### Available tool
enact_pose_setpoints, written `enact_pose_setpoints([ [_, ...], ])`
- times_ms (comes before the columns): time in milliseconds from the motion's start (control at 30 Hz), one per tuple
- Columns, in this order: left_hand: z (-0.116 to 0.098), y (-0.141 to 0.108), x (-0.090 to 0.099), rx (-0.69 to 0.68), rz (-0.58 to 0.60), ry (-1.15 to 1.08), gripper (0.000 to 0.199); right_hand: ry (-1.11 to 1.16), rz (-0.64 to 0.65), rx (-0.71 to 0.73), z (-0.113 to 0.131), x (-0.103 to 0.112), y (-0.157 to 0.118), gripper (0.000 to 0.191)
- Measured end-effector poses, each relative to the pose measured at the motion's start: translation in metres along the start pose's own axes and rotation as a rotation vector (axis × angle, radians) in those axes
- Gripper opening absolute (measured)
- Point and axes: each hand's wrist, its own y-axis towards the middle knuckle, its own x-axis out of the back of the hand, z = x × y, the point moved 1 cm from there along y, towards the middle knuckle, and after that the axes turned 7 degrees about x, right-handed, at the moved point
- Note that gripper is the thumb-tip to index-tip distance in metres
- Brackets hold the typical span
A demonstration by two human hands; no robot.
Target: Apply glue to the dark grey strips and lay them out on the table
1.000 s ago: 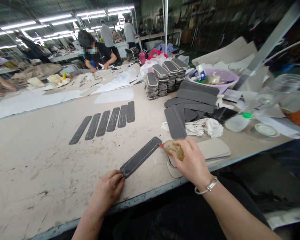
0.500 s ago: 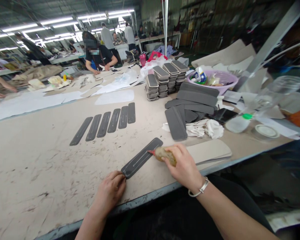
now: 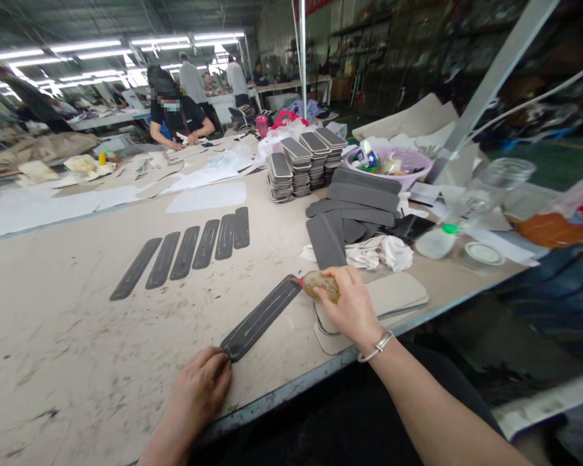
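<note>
Stretching from the left hand [image 3: 199,388] toward the far right, the dark grey strip [image 3: 265,312] lay on the table [image 3: 87,362], its near left end gripped by curled fingers [image 3: 217,357]. The right hand [image 3: 354,307] grasped the bottle [image 3: 322,287], whose red tip [image 3: 297,281], farther in half a second earlier, had reached the strip's far right end. Glossy lines ran along the strip.

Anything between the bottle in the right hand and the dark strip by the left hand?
Nothing visible: the bottle in the right hand has its red tip at the far end of the dark strip; the left hand is at the near end.
</note>
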Motion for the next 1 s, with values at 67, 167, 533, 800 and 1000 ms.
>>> enact_pose_setpoints([
  [67,0.000,0.001,0.001,0.000,-0.002,0.011,0.018,-0.014,0.009,-0.021,0.000,0.002,0.000,0.023],
  [167,0.000,0.002,0.002,-0.003,0.004,0.022,0.019,-0.029,0.024,-0.044,0.000,0.010,-0.002,0.025],
  [533,-0.001,0.002,0.002,-0.006,0.025,0.043,0.018,0.007,0.088,-0.048,0.006,0.028,-0.008,0.026],
  [800,-0.002,0.005,0.002,0.001,0.012,0.026,0.018,0.079,0.007,-0.083,0.005,0.016,-0.007,0.025],
  [1000,-0.011,0.007,0.014,0.112,0.075,-0.087,0.018,0.262,-0.047,-0.163,0.004,0.019,-0.001,0.024],
])
